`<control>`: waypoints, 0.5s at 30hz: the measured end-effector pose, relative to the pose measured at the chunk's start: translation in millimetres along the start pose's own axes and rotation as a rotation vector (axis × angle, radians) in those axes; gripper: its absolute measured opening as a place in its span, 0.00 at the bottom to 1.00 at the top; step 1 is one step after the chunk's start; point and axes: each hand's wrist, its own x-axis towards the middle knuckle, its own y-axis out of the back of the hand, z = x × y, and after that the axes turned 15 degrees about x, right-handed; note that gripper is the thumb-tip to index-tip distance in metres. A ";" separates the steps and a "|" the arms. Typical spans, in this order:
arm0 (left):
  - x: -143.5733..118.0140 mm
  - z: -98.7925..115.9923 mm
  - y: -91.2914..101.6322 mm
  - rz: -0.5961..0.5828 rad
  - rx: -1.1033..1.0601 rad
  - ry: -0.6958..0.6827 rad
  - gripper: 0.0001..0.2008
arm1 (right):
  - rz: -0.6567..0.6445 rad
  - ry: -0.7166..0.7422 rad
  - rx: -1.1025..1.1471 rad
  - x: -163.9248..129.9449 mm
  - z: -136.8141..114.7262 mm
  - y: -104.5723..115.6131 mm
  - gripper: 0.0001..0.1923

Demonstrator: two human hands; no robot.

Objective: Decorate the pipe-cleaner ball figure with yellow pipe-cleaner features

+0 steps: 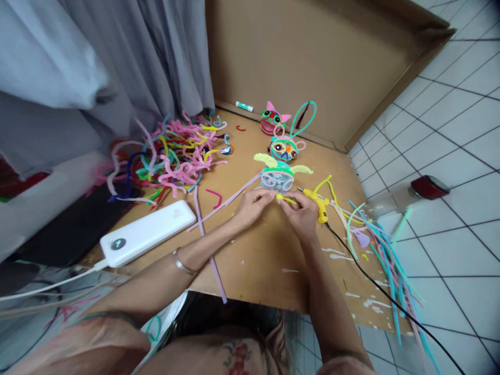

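Observation:
My right hand (301,212) is closed in a pinch on a short yellow pipe cleaner (288,200), whose near end looks curled into a small knob. Close beside it, my left hand (253,204) has its thumb and fingers pressed together; what lies between them is too small to make out. Just beyond both hands sits a clear plastic ball (278,181) with a green band, lilac pipe-cleaner loops and two pale yellow ear-like pieces. A yellow glue gun (321,204) lies right of my right hand.
Tangled colourful pipe cleaners (183,151) lie at the left, behind a white power bank (148,234). Two decorated pipe-cleaner heads, one teal (284,149) and one red (269,125), stand behind, near a glue stick (244,106). Straight pipe cleaners (394,281) overhang the right edge beside the black cord (367,273).

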 end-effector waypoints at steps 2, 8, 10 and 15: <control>3.3 0.8 5.3 -0.022 -0.001 -0.032 0.18 | -0.010 -0.040 0.039 0.3 -1.5 0.8 0.08; 9.8 2.6 17.6 -0.289 -0.130 0.002 0.17 | -0.152 0.065 -0.058 2.1 -8.4 2.1 0.05; 10.4 2.4 19.5 -0.283 -0.129 0.003 0.16 | -0.194 0.059 -0.074 2.8 -10.2 2.4 0.05; 10.0 1.8 15.9 -0.159 -0.174 0.039 0.16 | -0.156 -0.011 -0.053 3.3 -11.8 5.9 0.07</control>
